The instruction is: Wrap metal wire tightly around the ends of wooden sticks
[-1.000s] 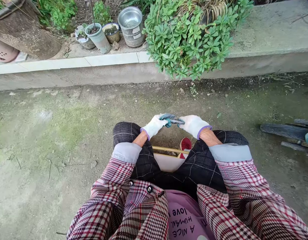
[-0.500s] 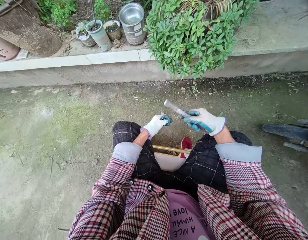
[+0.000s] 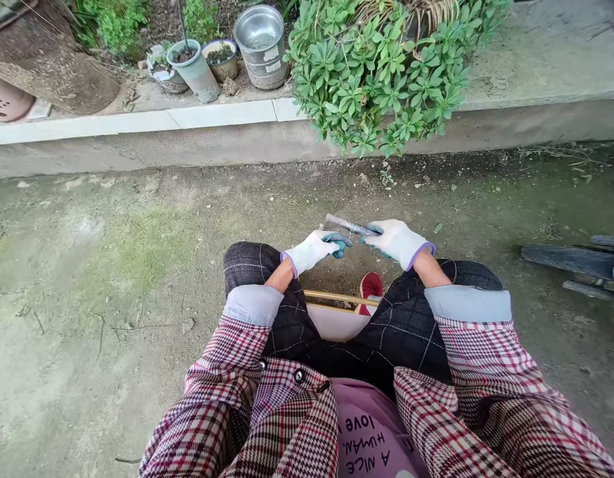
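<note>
My right hand point(image 3: 396, 240), in a white work glove with blue-green fingers and a purple cuff, is closed on a grey wire-wrapped rod point(image 3: 350, 226). The rod's pale bare end points left, over my left fingers. My left hand point(image 3: 316, 249), gloved the same way, has its fingers pressed together just below that end. Whatever sits between those fingers is too small to make out. Both hands are above the ground, in front of my knees.
A low ledge point(image 3: 227, 115) runs across the front, with a metal pot point(image 3: 261, 50), a pale plant pot point(image 3: 194, 70) and a leafy shrub point(image 3: 371, 86). A dark wooden object point(image 3: 565, 259) lies at the right. A red shoe point(image 3: 371, 285) shows between my knees.
My right hand has moved slightly left and turned, bringing the rod lower and closer to my left hand. My left hand has shifted a little right.
</note>
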`<act>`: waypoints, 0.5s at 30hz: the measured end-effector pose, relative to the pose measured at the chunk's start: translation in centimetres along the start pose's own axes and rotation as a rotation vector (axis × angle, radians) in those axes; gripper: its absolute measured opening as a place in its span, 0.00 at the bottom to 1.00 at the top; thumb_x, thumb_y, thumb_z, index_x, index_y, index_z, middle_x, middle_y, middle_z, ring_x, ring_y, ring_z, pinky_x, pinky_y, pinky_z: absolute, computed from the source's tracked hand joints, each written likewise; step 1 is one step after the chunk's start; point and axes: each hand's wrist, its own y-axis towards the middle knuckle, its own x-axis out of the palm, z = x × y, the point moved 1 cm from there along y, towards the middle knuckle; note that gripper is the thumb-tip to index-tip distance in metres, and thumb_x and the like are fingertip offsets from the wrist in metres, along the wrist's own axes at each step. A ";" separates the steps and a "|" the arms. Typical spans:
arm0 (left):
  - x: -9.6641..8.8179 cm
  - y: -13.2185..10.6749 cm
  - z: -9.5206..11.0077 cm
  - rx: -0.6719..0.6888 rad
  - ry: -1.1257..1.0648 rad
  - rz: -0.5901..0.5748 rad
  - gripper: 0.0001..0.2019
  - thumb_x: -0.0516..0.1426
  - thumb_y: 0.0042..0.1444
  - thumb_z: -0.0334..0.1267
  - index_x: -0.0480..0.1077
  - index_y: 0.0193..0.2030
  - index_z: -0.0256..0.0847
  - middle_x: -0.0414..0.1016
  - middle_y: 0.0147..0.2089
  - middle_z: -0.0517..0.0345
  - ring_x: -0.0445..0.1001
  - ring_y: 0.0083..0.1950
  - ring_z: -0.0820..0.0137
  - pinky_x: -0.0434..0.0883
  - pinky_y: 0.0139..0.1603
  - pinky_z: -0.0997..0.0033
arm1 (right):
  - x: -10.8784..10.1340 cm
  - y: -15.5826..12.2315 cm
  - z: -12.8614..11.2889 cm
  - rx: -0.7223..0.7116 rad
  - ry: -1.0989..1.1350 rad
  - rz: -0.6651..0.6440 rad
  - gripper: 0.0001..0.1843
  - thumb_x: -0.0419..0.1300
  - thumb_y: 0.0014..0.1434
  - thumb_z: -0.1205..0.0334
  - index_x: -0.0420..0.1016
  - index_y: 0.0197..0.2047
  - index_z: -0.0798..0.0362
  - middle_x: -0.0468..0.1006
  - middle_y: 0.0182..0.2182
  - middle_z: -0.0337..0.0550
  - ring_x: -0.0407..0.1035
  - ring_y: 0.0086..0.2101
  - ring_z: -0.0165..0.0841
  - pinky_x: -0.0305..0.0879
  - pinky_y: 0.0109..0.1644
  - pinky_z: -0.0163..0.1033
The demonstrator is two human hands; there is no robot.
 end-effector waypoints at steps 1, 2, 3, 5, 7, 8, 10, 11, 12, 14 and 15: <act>0.0 -0.1 0.2 0.009 -0.017 -0.007 0.09 0.60 0.57 0.29 0.83 0.41 0.32 0.84 0.37 0.52 0.78 0.35 0.73 0.72 0.34 0.77 | -0.3 -0.2 -0.1 0.038 0.173 0.020 0.10 0.65 0.61 0.53 0.78 0.35 0.51 0.74 0.24 0.38 0.67 0.24 0.32 0.64 0.28 0.36; -0.1 -0.1 0.2 0.016 -0.025 -0.007 0.09 0.60 0.58 0.29 0.83 0.40 0.31 0.84 0.37 0.51 0.78 0.35 0.73 0.72 0.34 0.77 | -0.5 -0.5 -0.2 0.060 0.361 0.030 0.12 0.66 0.60 0.51 0.78 0.37 0.51 0.73 0.24 0.37 0.65 0.22 0.30 0.63 0.25 0.35; -0.2 0.0 0.1 0.017 -0.026 -0.006 0.09 0.60 0.58 0.29 0.83 0.40 0.31 0.84 0.36 0.51 0.78 0.35 0.72 0.72 0.35 0.77 | -0.8 -0.8 -0.3 0.068 0.533 0.026 0.13 0.68 0.58 0.50 0.78 0.38 0.52 0.72 0.24 0.36 0.63 0.21 0.28 0.62 0.23 0.34; -0.4 0.3 -0.3 0.016 -0.014 0.002 0.08 0.60 0.58 0.28 0.82 0.37 0.31 0.84 0.35 0.51 0.79 0.36 0.72 0.72 0.36 0.77 | -1.2 -1.6 -0.6 0.046 0.733 -0.046 0.18 0.71 0.54 0.49 0.79 0.40 0.53 0.72 0.24 0.35 0.62 0.20 0.27 0.60 0.20 0.33; -0.6 0.9 -0.9 0.019 0.007 0.038 0.06 0.61 0.56 0.28 0.81 0.34 0.32 0.84 0.34 0.52 0.78 0.35 0.72 0.72 0.36 0.76 | -1.3 -2.2 -0.9 -0.005 0.764 -0.222 0.22 0.74 0.50 0.48 0.80 0.42 0.53 0.73 0.23 0.35 0.62 0.19 0.26 0.60 0.19 0.33; -0.8 1.1 -1.2 0.020 0.015 0.059 0.06 0.61 0.54 0.28 0.81 0.34 0.33 0.84 0.33 0.53 0.77 0.34 0.72 0.72 0.36 0.76 | -1.2 -2.5 -1.0 -0.035 0.733 -0.326 0.22 0.74 0.49 0.48 0.81 0.42 0.54 0.73 0.22 0.35 0.62 0.19 0.26 0.61 0.19 0.33; -1.0 1.6 -1.7 0.027 0.024 0.084 0.06 0.61 0.52 0.29 0.81 0.34 0.34 0.83 0.33 0.54 0.76 0.34 0.72 0.72 0.38 0.75 | -0.8 -2.9 -1.1 -0.093 0.604 -0.504 0.20 0.75 0.49 0.48 0.81 0.38 0.54 0.75 0.22 0.35 0.63 0.18 0.26 0.61 0.20 0.33; -1.1 1.7 -1.9 0.031 0.034 0.083 0.06 0.61 0.51 0.29 0.81 0.34 0.34 0.83 0.33 0.55 0.76 0.34 0.72 0.73 0.39 0.74 | -0.4 -2.9 -1.1 -0.113 0.515 -0.554 0.18 0.75 0.49 0.49 0.81 0.36 0.54 0.75 0.22 0.35 0.63 0.19 0.25 0.60 0.21 0.33; -1.1 1.8 -2.0 0.033 0.051 0.081 0.07 0.60 0.51 0.29 0.81 0.34 0.35 0.83 0.33 0.56 0.76 0.35 0.72 0.73 0.40 0.74 | -0.1 -2.9 -1.1 -0.121 0.424 -0.571 0.17 0.76 0.50 0.51 0.81 0.32 0.54 0.74 0.21 0.35 0.63 0.19 0.26 0.59 0.21 0.33; -1.1 1.8 -2.0 0.029 0.111 0.081 0.08 0.59 0.50 0.29 0.81 0.33 0.35 0.82 0.32 0.58 0.75 0.35 0.72 0.73 0.41 0.73 | 0.6 -2.7 -1.2 -0.115 0.285 -0.519 0.15 0.76 0.54 0.52 0.80 0.30 0.55 0.75 0.21 0.37 0.65 0.21 0.28 0.61 0.23 0.35; -1.0 1.8 -1.9 0.023 0.149 0.087 0.08 0.59 0.50 0.29 0.81 0.33 0.35 0.81 0.32 0.58 0.74 0.34 0.72 0.72 0.41 0.73 | 0.8 -2.5 -1.2 -0.111 0.252 -0.462 0.15 0.74 0.58 0.52 0.81 0.32 0.56 0.78 0.25 0.39 0.69 0.24 0.30 0.66 0.26 0.36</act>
